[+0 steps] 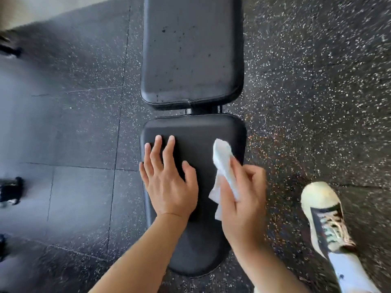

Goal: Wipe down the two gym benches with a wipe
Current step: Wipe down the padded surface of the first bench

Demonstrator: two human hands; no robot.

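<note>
A black padded gym bench runs up the middle of the head view. Its seat pad point(198, 250) is nearest me and its longer back pad point(192, 53), speckled with dark spots, lies beyond a narrow gap. My left hand point(167, 182) rests flat on the left side of the seat pad with its fingers spread and straight. My right hand point(243, 199) grips a crumpled white wipe point(223, 163) over the right side of the seat pad. Part of the wipe sticks out past my fingers. Only one bench is in view.
Dark speckled rubber floor tiles point(306, 81) surround the bench. My shoe point(325, 216) and a light trouser leg stand on the floor at the right. Blurred dark equipment parts point(10, 189) show at the left edge.
</note>
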